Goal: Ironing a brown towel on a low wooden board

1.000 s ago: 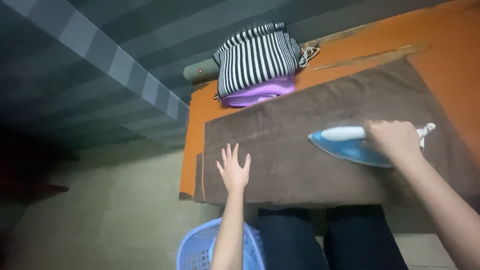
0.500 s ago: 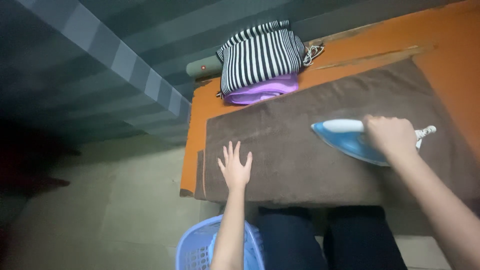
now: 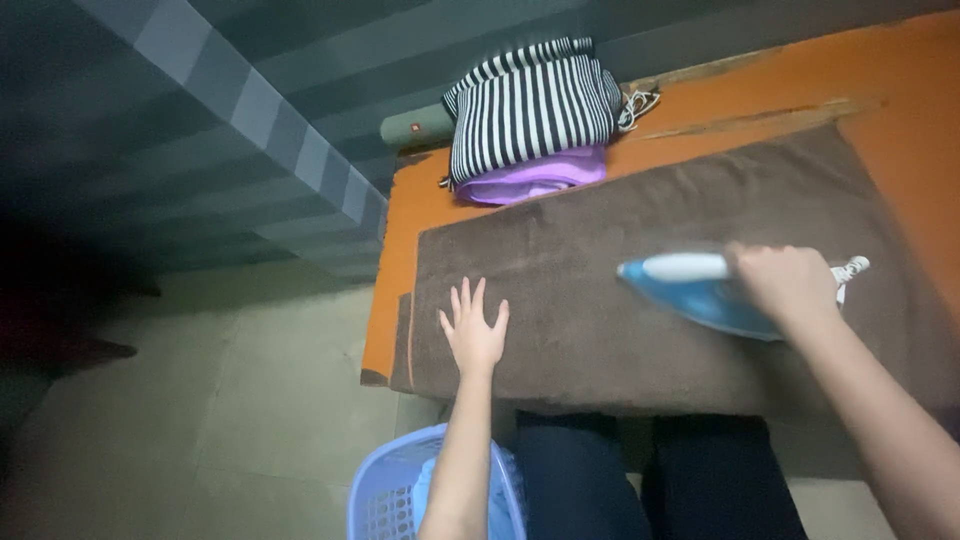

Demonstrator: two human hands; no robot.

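At right of centre, a blue iron is gripped by the right hand, fingers clamped on its handle, atop a brown towel; the left hand is pressed flat at lower centre, fingers spread.

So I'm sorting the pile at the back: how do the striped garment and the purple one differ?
The black-and-white striped folded garment lies on top; the plain purple folded garment lies beneath it. The striped one shows most of its surface, while only an edge of the purple one shows. Both are folded and rest on the orange table.
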